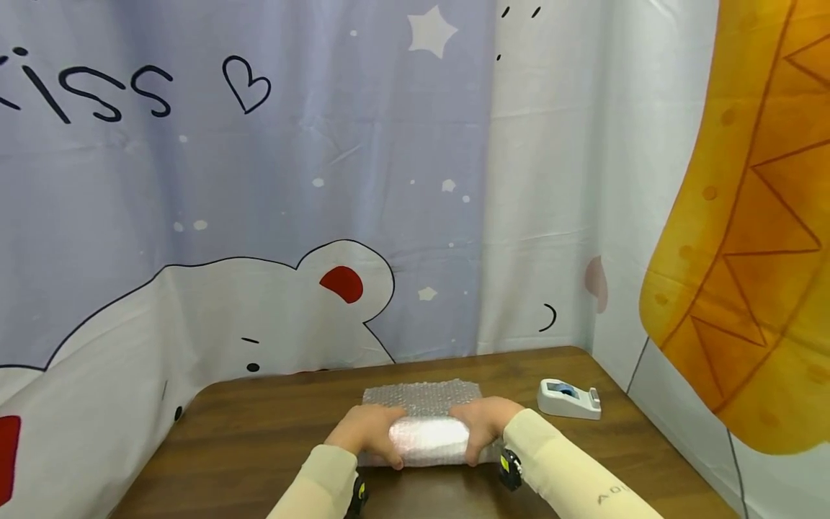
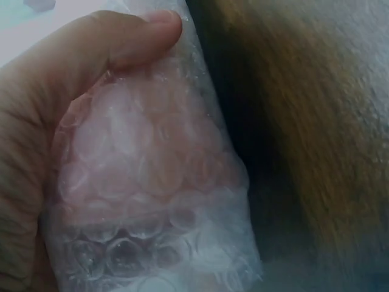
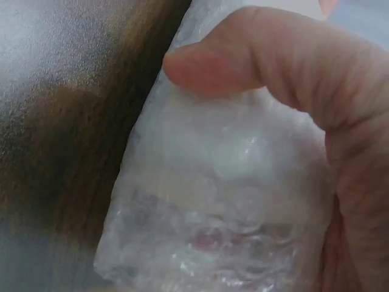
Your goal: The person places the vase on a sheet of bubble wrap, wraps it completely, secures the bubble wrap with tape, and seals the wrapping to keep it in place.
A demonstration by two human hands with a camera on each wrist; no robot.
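Observation:
A pale pinkish-white object (image 1: 429, 440) lies rolled in clear bubble wrap (image 1: 424, 396), whose flat part spreads behind it on the table. My left hand (image 1: 371, 432) grips the roll at its left end, thumb along the near side. At the other end my right hand (image 1: 483, 425) holds it the same way. The left wrist view shows my thumb (image 2: 134, 36) pressing the bubbled film (image 2: 140, 140). In the right wrist view the thumb (image 3: 213, 67) lies across the wrapped roll (image 3: 213, 158). What the wrapped thing is cannot be made out through the film.
A white tape dispenser (image 1: 569, 400) with a blue core stands on the wooden table (image 1: 259, 432) to the right of my right hand. Behind the table's back edge hangs a printed curtain (image 1: 428, 216), which also runs along both sides.

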